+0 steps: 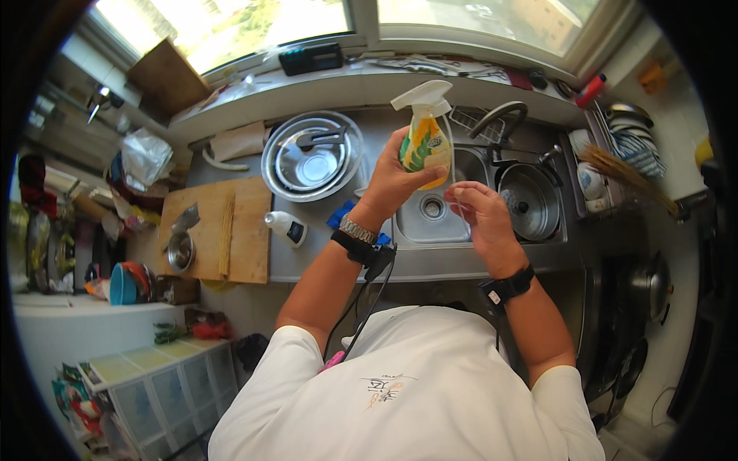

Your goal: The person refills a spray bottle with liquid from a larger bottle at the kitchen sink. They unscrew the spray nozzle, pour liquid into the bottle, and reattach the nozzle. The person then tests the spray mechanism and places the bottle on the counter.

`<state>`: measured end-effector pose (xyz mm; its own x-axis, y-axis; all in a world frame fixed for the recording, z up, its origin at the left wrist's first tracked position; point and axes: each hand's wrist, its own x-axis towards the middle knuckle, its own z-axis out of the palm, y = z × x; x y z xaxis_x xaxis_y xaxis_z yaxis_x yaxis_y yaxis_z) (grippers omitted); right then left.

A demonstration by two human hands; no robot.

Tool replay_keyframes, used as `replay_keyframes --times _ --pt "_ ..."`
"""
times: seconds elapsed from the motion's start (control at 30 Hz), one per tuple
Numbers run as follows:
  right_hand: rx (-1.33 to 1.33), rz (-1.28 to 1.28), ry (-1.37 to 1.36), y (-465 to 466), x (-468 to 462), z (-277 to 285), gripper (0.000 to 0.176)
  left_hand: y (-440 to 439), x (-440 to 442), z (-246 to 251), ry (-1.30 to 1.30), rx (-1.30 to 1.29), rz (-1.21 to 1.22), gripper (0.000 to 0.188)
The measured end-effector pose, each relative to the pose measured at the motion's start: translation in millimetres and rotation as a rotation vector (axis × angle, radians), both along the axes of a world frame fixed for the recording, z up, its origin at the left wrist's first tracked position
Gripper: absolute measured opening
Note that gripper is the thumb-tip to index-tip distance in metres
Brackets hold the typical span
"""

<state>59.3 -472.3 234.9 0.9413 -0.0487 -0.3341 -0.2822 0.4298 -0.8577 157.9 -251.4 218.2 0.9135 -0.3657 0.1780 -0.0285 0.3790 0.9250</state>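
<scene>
My left hand (395, 183) grips a spray bottle (426, 147) with a yellow and green label, held upright above the sink. Its white trigger head (424, 95) is at the top, and I cannot tell whether it is screwed on. A thin pale tube (452, 155) runs down outside the bottle from near the head. My right hand (487, 216) pinches this tube low down, over the steel sink basin (415, 222). On the counter left of the basin, a white bottle (286, 228) with a dark label lies near a blue cloth (341, 214).
Nested steel bowls (314, 167) hold a dark-handled tool. A wooden board (248, 230) bears a bundle of thin sticks (227, 233) and a small metal bowl (181, 252). Right of the basin are a faucet (507, 109), a steel pot (529, 201) and a straw brush (622, 173).
</scene>
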Motion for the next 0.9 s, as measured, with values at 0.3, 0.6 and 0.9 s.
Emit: replay_keyframes --times 0.3,0.6,0.9 --pt "-0.071 0.127 0.022 -2 10 -19 0.014 47 -45 -65 -0.005 0.202 0.147 0.086" --pt "-0.092 0.193 0.080 5 19 -34 0.015 103 -120 -158 -0.169 0.589 0.507 0.085" --pt "-0.229 0.192 0.116 -16 32 -56 0.014 171 -165 -225 0.156 0.534 0.696 0.080"
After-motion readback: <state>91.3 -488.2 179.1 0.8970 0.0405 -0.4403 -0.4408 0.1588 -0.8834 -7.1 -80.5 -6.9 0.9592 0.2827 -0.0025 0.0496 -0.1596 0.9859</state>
